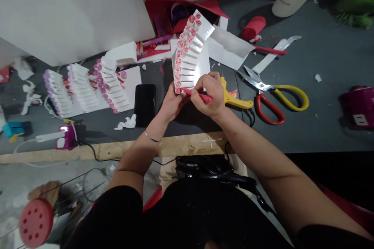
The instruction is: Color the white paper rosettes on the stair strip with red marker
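A white foam staircase model (191, 52) with red rosettes along its left edge leans up from the dark table (321, 124). My left hand (171, 105) is closed on its lower left corner. My right hand (208, 95) pinches a thin red strip (198, 95) whose tip meets the bottom step. A yellow glue gun (235, 100) lies just right of my right hand.
Two more foam staircases with purple and pink rosettes (84, 87) sit at left. A black phone (145, 104) lies beside my left hand. Large scissors (273, 95) with yellow and red handles lie at right. A red roll (253, 27), paper scraps and white boards fill the back.
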{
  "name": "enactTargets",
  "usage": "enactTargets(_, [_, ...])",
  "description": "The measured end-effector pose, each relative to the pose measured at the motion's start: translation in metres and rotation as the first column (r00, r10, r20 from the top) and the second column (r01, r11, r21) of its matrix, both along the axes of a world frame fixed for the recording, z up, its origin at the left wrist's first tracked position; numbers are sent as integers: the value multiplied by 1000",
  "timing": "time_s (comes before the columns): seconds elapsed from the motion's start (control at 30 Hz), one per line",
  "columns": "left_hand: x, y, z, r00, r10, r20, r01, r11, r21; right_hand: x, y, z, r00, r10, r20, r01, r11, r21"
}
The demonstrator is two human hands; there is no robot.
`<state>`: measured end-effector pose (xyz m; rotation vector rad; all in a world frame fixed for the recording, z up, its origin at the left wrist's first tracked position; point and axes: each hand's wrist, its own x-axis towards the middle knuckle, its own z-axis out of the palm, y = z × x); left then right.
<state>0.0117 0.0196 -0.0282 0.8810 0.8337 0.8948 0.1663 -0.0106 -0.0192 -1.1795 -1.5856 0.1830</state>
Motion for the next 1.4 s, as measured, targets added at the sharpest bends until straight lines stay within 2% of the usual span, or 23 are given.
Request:
enactTargets(0.23, [1, -2, 0, 1000, -1, 8, 1, 1000, 28, -2, -1, 3, 1000, 27, 14, -28, 996, 90])
enactTargets(0.47, [0, -1, -7, 1000, -18, 15, 17, 997, 74, 1, -4, 5, 1000, -17, 26, 16, 999, 46])
enactTargets(0.6, [0, -2, -11, 1000, -19, -11, 20, 997, 75, -1, -3, 6, 997, -65, 40, 61, 993, 100])
enactTargets(0.83, [1, -1, -15, 1000, -16, -15, 18, 994, 110, -2, -2, 4, 995, -76, 65, 63, 981, 185])
enactTargets(1.27, [1, -2, -13, 1000, -2, -3, 3, 996, 92, 1, -3, 4, 998, -55, 41, 52, 996, 78])
enactTargets(1.4, [1, -2, -14, 1000, -13, -15, 14, 996, 85, 1, -3, 7, 999, -34, 29, 29, 990, 140])
